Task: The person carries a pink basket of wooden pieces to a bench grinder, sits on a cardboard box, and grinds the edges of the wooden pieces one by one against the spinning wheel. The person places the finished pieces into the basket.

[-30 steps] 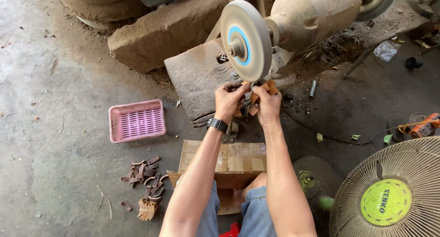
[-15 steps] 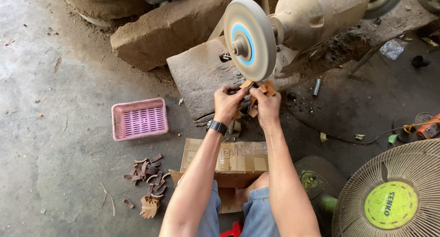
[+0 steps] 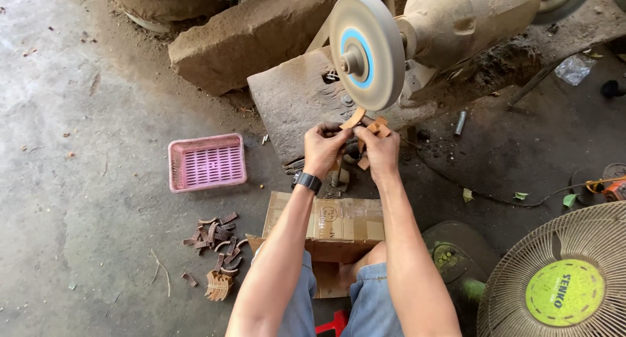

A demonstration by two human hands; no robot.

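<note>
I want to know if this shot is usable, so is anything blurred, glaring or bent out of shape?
Head view: soft, even daylight, no glare or hard shadows; the left hand and right hand gripping small tan wooden pieces look sharp; the round grey grinding wheel with a blue ring is crisp-edged; the beige fan grille is cropped at the corner; no obvious bending.

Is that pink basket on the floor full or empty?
Empty. The pink basket sits upright, and its slotted bottom shows bare; the small brown pieces lie heaped outside it.
</note>
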